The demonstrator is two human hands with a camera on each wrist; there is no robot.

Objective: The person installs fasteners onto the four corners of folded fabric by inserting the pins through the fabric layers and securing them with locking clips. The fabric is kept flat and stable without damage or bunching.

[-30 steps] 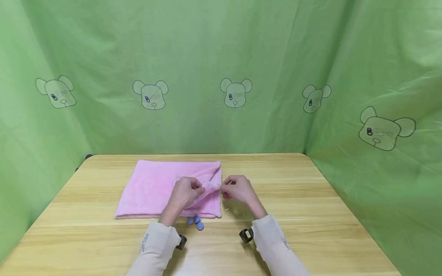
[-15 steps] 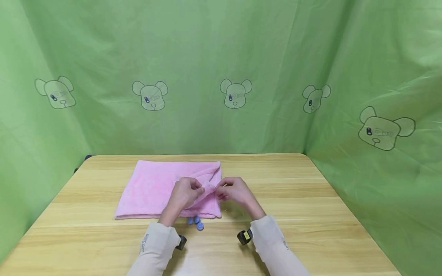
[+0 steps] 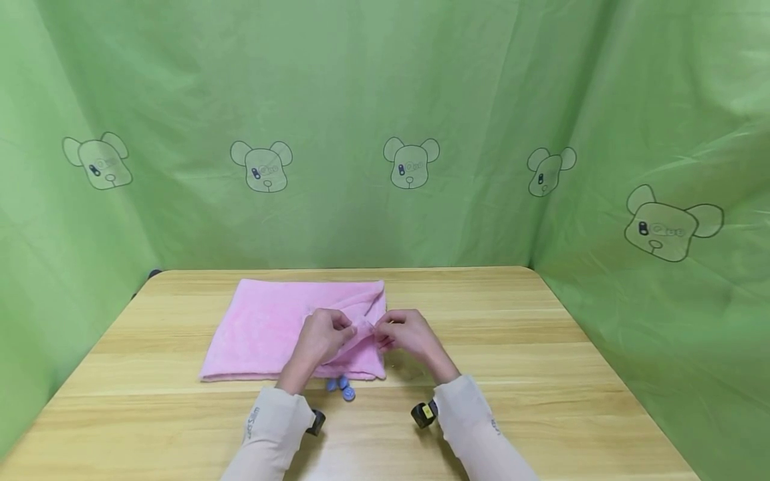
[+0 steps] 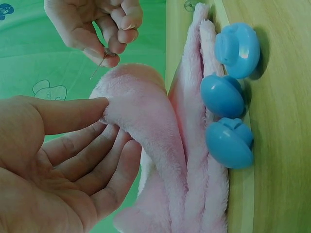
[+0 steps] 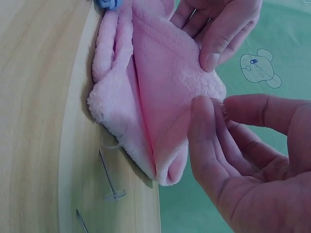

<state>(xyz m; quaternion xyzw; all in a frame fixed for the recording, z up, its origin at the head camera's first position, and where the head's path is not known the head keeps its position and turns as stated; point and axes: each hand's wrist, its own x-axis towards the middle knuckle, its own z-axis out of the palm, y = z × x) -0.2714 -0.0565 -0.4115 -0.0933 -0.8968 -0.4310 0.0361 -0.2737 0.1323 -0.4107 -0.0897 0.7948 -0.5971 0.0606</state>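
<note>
A pink plush cloth [image 3: 259,327] lies on the table with its near right part folded up. My left hand [image 3: 321,334] pinches the lifted fold between thumb and fingers. Right at that fold, my right hand [image 3: 415,337] pinches a thin metal pin [image 4: 99,66] by its head; in the left wrist view the point slants down toward the cloth. By the cloth's near edge sit three blue mushroom-shaped caps, one of them nearest to me [image 3: 349,394]. In the right wrist view, fingertips hide most of the held pin.
On the wooden table [image 3: 511,414], a pin with a clear disc head [image 5: 108,174] lies beside the cloth, and part of another pin [image 5: 81,221] shows near it. Green curtains [image 3: 337,80] with printed bear heads stand around the table.
My right hand has moved left with the pin, from beside the cloth to the lifted fold. The left hand keeps its hold in place, and the blue caps have not moved.
</note>
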